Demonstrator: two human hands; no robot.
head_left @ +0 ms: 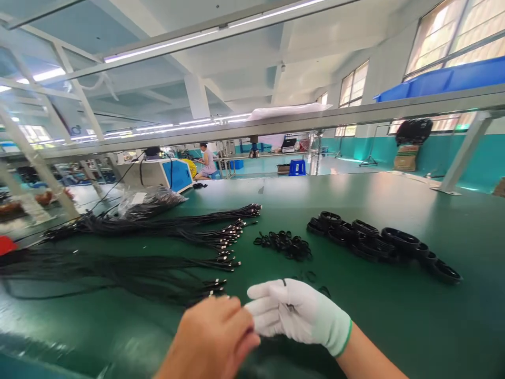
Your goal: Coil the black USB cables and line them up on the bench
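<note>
My bare left hand (pixel 215 334) is curled closed at the near edge of the green table (pixel 394 316), its fingertips meeting my right hand. My right hand (pixel 294 313) wears a white glove with a green cuff, and its fingers are pressed together around a small black band; a thin black piece shows between its fingers. Bundles of black cables with metal plug ends (pixel 158 252) lie spread to the left of my hands. A small heap of black rubber bands (pixel 284 243) sits just beyond my right hand. Coiled black cables (pixel 379 242) lie in a row to the right.
A clear plastic bag of cables (pixel 148 202) lies at the back left, next to a blue and white machine (pixel 165 176). A metal frame rail (pixel 276 123) runs overhead. A person sits at a far bench (pixel 207 163). A red object (pixel 6 245) sits at the left edge.
</note>
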